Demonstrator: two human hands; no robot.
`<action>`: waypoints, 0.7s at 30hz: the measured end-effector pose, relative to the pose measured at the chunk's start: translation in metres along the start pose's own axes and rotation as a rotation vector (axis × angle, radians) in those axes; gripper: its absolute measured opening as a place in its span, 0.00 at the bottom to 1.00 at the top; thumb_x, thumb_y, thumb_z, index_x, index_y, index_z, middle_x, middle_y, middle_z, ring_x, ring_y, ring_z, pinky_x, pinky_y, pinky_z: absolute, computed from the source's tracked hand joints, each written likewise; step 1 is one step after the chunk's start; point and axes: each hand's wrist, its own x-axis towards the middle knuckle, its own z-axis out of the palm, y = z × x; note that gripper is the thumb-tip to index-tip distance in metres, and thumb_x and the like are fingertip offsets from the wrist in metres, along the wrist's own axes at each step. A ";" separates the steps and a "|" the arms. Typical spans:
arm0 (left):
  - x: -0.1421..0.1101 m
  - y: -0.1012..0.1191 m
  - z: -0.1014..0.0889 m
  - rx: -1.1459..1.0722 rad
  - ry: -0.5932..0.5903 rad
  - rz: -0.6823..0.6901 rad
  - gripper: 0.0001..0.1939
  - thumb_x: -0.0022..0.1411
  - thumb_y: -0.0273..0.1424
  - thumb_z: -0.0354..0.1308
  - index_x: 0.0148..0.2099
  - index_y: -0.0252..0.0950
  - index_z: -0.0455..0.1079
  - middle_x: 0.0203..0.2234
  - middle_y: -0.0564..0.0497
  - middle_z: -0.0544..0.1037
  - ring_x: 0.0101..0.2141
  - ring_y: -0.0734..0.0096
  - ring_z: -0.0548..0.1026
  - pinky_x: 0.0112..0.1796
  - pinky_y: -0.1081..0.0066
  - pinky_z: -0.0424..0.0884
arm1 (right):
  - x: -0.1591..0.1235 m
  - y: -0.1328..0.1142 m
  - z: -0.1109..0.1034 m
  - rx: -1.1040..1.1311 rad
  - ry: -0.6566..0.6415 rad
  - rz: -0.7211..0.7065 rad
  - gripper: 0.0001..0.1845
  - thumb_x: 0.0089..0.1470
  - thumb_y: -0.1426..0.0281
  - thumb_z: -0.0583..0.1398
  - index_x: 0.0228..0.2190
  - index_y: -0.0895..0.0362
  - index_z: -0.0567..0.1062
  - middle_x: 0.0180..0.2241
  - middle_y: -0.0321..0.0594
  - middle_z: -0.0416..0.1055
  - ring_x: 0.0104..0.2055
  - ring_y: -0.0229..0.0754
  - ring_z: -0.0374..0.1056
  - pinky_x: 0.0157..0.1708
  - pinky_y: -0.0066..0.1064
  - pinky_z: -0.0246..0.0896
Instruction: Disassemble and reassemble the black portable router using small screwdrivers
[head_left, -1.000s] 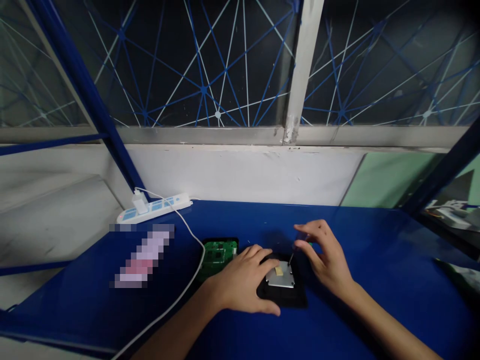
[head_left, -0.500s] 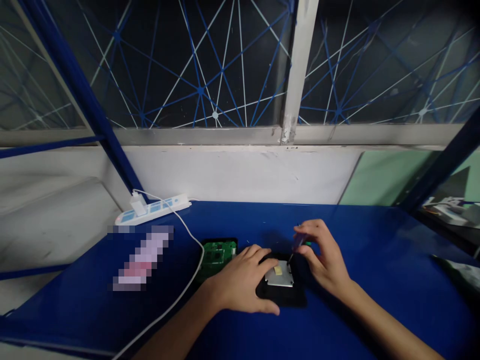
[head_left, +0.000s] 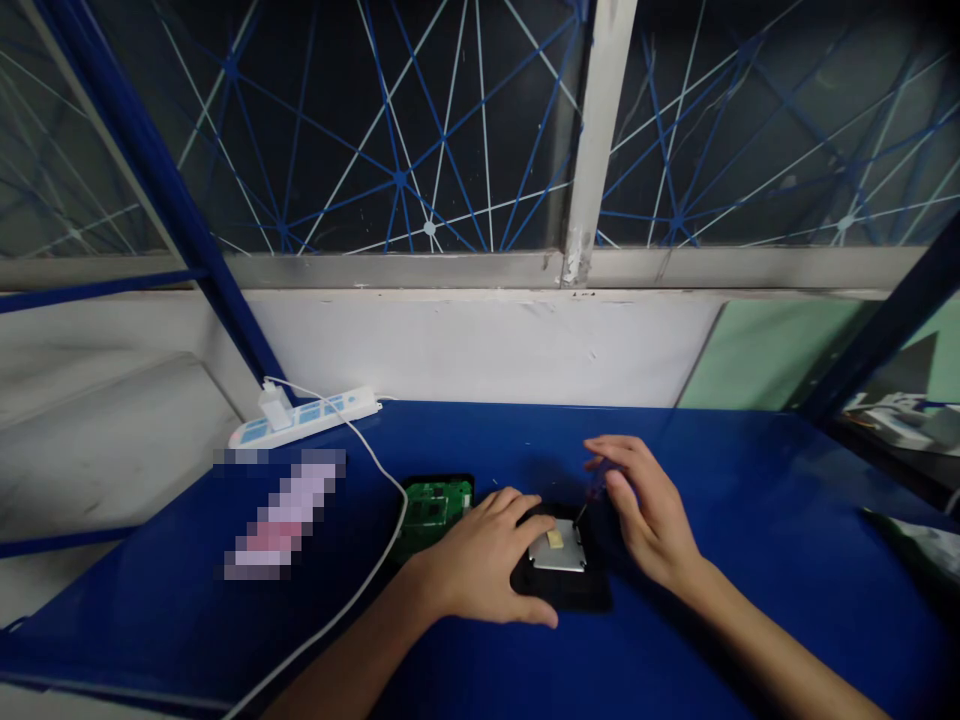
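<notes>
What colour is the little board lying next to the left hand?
Green, in the head view: the circuit board beside the left hand.
</notes>
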 end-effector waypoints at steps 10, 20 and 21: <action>0.000 -0.001 0.001 0.001 0.027 -0.057 0.48 0.50 0.60 0.63 0.66 0.42 0.61 0.65 0.41 0.61 0.65 0.37 0.54 0.62 0.40 0.52 | 0.000 0.002 0.005 0.028 0.037 0.110 0.17 0.66 0.70 0.54 0.55 0.49 0.67 0.45 0.42 0.72 0.38 0.39 0.75 0.36 0.32 0.74; 0.004 -0.002 -0.005 0.079 0.212 -0.122 0.34 0.62 0.57 0.57 0.61 0.39 0.65 0.56 0.45 0.73 0.58 0.52 0.67 0.65 0.49 0.49 | -0.002 0.003 0.004 0.122 0.164 0.067 0.12 0.65 0.72 0.54 0.50 0.52 0.69 0.47 0.45 0.72 0.40 0.42 0.79 0.38 0.36 0.77; 0.005 -0.003 -0.005 0.088 0.243 -0.130 0.31 0.64 0.55 0.57 0.59 0.39 0.67 0.54 0.46 0.74 0.56 0.53 0.68 0.64 0.49 0.50 | -0.002 0.003 0.005 0.122 0.173 0.068 0.12 0.65 0.71 0.55 0.50 0.52 0.69 0.47 0.45 0.72 0.41 0.42 0.79 0.39 0.37 0.77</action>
